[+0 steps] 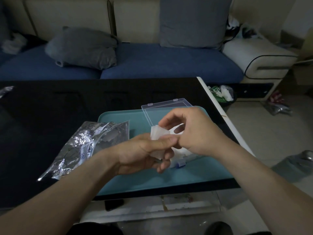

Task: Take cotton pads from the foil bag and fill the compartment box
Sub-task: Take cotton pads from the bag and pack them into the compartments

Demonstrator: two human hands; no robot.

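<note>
Both hands work a stack of cotton pads (158,133) above the compartment box (179,153).

The left hand (144,152) grips the stack, the right hand (193,131) pinches its top — probably to peel some off. The foil bag (88,143) lies at 9 o'clock, partly on the teal tray (186,177); black table (50,107), blue sofa (152,61) at 12 o'clock.

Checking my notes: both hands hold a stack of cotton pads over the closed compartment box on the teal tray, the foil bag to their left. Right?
Not quite: the head view shows the compartment box open, its clear lid raised. Both hands do hold the cotton pads.
</note>
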